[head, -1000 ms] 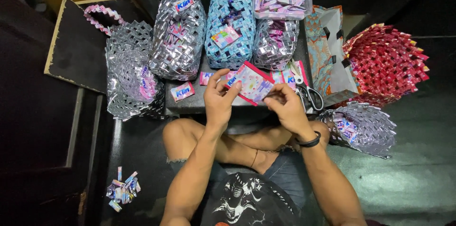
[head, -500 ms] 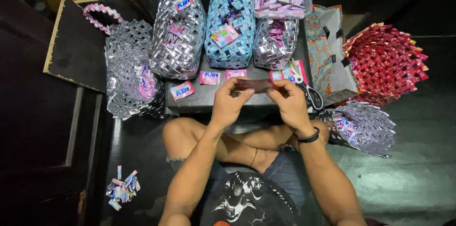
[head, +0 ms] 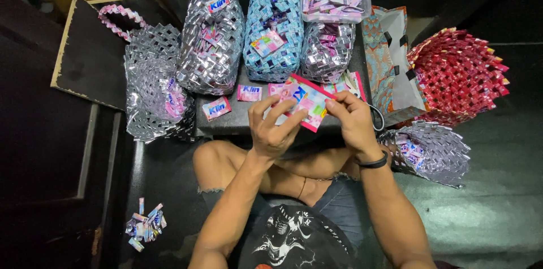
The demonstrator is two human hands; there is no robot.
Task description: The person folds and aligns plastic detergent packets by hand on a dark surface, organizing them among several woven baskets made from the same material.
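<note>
Holding a flat pink sachet wrapper [head: 308, 101] between them, both hands [head: 314, 122] work just above the near edge of the dark tabletop [head: 226, 125]: the left hand [head: 273, 128] pinches its lower left part with curled fingers, and the right hand [head: 353, 122], a black band at its wrist, grips the right edge between thumb and fingertips. The wrapper looks spread open and tilted, not yet folded into a narrow strip, so this piece seems to be at an early stage. On the tabletop just beyond lie a few loose pink wrappers [head: 217, 108], flat and unworked as far as can be told. Behind them stand a silver woven bag [head: 210, 48], a blue woven bag [head: 272, 37] and a smaller silver woven bag [head: 326, 51], which look finished and hold more wrappers, with a clear plastic box [head: 335, 2] of wrappers on top at the back. To the left a silver woven basket [head: 151, 85] with a pink handle appears complete; to the right a red woven bag [head: 461, 74] and another silver piece [head: 432, 150] lie on the floor. Down left, a small heap of folded strips [head: 146, 226] waits on the floor.
</note>
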